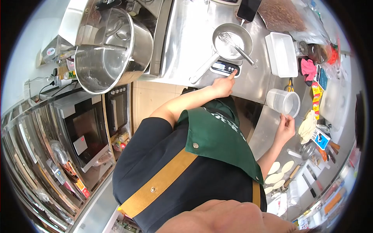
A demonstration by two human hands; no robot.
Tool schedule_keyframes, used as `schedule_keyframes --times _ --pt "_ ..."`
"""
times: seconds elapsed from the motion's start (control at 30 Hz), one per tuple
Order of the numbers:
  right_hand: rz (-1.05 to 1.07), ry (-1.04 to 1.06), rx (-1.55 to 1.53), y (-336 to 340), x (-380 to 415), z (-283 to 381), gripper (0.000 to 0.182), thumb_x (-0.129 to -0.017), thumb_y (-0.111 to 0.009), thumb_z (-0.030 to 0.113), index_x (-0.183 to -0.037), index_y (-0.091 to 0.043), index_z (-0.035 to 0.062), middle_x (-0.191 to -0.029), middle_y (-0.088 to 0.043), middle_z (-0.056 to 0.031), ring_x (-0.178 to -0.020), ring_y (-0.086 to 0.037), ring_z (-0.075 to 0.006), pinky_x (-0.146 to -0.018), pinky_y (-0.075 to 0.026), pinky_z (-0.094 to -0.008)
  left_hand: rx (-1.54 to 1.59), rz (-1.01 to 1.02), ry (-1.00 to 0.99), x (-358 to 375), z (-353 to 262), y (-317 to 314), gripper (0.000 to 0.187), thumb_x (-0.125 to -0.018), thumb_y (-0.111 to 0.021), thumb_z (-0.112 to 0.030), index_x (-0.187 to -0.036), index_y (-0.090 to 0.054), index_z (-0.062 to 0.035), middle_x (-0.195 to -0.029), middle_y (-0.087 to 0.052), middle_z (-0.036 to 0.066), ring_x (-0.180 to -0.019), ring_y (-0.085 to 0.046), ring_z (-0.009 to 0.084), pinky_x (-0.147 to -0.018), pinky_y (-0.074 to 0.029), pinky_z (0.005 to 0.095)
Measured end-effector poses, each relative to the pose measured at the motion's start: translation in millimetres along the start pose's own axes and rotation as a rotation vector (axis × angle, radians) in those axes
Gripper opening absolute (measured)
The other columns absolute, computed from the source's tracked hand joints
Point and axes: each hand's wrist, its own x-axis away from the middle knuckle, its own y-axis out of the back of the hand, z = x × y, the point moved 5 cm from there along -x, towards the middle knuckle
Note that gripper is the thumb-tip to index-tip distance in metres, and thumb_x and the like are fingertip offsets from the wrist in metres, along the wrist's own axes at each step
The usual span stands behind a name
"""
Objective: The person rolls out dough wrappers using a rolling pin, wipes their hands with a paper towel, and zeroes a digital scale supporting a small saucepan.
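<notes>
My left hand [223, 86] reaches to the digital scale [225, 68], its index finger stretched onto the buttons at the right end and its other fingers curled, holding nothing. A saucepan [248, 42] rests on the scale, its handle [204, 69] pointing down and left. Inside it leans a metal whisk [240, 50], with its handle over the rim. On the right, my right hand [286, 129] pinches the rim of a clear plastic container [278, 100], which is tilted on its side with its mouth toward the lower right. The reading on the display is too small to tell.
A white rectangular tub [282, 54] stands right of the saucepan, with a phone [248, 9] behind. Scissors [289, 84], pink cloth [308, 69] and bags lie farther right. A large steel pot [112, 54] is at the left. Pale oval pieces [274, 178] lie at the lower right.
</notes>
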Motion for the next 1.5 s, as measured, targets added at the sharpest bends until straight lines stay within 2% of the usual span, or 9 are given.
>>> schedule_keyframes --times 0.13,0.23,0.43,0.6,0.63,0.77,0.97,1.2,1.5 --pt "0.081 0.153 0.014 -8 -21 24 0.014 -0.078 -0.071 0.005 -0.086 -0.061 -0.0010 -0.071 -0.062 -0.0073 -0.059 -0.058 -0.0111 -0.056 -0.046 -0.0255 0.055 0.027 0.005 0 0 -2 0.028 -0.076 -0.067 -0.018 -0.096 -0.055 -0.0019 -0.150 -0.017 0.015 -0.092 -0.061 0.0338 -0.078 -0.049 0.0446" --pt "0.134 0.303 0.012 -10 -44 48 0.014 -0.078 -0.070 0.004 -0.086 -0.059 -0.0011 -0.071 -0.061 -0.0086 -0.059 -0.059 -0.0138 -0.056 -0.046 -0.0264 0.207 -0.125 -0.051 9 -9 2 0.027 -0.077 -0.066 -0.020 -0.096 -0.057 -0.0033 -0.140 -0.037 0.016 -0.092 -0.060 0.0336 -0.079 -0.048 0.0435" --pt "0.309 0.540 -0.046 -24 -93 79 0.012 -0.081 -0.067 0.003 -0.088 -0.059 -0.0014 -0.075 -0.061 -0.0073 -0.062 -0.057 -0.0114 -0.058 -0.046 -0.0243 0.341 -0.177 -0.034 41 -7 23 0.026 -0.079 -0.066 -0.024 -0.093 -0.058 -0.0029 -0.093 -0.059 0.015 -0.089 -0.059 0.0338 -0.078 -0.046 0.0413" --pt "0.430 0.798 0.016 -45 -124 111 0.017 -0.078 -0.069 0.008 -0.088 -0.057 -0.0001 -0.073 -0.059 -0.0114 -0.059 -0.059 -0.0237 -0.055 -0.046 -0.0323 0.259 -0.285 0.165 84 30 22 0.027 -0.080 -0.065 -0.028 -0.092 -0.059 -0.0045 -0.094 -0.061 0.016 -0.091 -0.059 0.0337 -0.076 -0.046 0.0401" --pt "0.469 0.840 0.063 -50 -128 118 0.020 -0.077 -0.070 0.013 -0.088 -0.058 0.0012 -0.074 -0.059 -0.0119 -0.059 -0.059 -0.0254 -0.054 -0.046 -0.0343 0.236 -0.342 0.145 94 35 21 0.026 -0.080 -0.065 -0.027 -0.093 -0.059 -0.0043 -0.090 -0.062 0.014 -0.080 -0.062 0.0293 -0.071 -0.048 0.0379" --pt "0.554 0.975 0.158 -69 -141 137 0.024 -0.076 -0.071 0.021 -0.084 -0.057 0.0039 -0.073 -0.058 -0.0129 -0.062 -0.059 -0.0310 -0.053 -0.045 -0.0383 0.490 -0.346 0.412 139 56 6 0.027 -0.079 -0.066 -0.028 -0.089 -0.061 -0.0034 -0.087 -0.062 0.015 -0.081 -0.061 0.0306 -0.072 -0.047 0.0391" --pt "0.619 1.093 0.246 -86 -147 163 0.027 -0.074 -0.072 0.024 -0.083 -0.055 0.0037 -0.071 -0.057 -0.0136 -0.063 -0.058 -0.0337 -0.053 -0.045 -0.0408 0.602 -0.678 0.712 205 93 -42 0.025 -0.077 -0.068 -0.024 -0.089 -0.063 -0.0035 -0.075 -0.063 0.014 -0.064 -0.062 0.0224 -0.063 -0.049 0.0342" --pt "0.624 1.158 0.306 -100 -150 182 0.029 -0.073 -0.072 0.026 -0.082 -0.054 0.0041 -0.070 -0.056 -0.0139 -0.065 -0.059 -0.0348 -0.055 -0.045 -0.0416 0.843 -0.911 1.030 261 133 -115 0.021 -0.081 -0.064 -0.022 -0.092 -0.064 -0.0037 -0.067 -0.064 0.008 -0.062 -0.061 0.0149 -0.060 -0.048 0.0294" --pt "0.680 1.207 0.416 -119 -152 194 0.032 -0.073 -0.071 0.029 -0.080 -0.053 0.0036 -0.069 -0.057 -0.0142 -0.066 -0.060 -0.0340 -0.056 -0.046 -0.0422 1.128 -0.956 1.163 289 144 -163 0.018 -0.089 -0.060 -0.019 -0.096 -0.059 -0.0032 -0.084 -0.063 0.005 -0.071 -0.064 0.0156 -0.063 -0.051 0.0278"
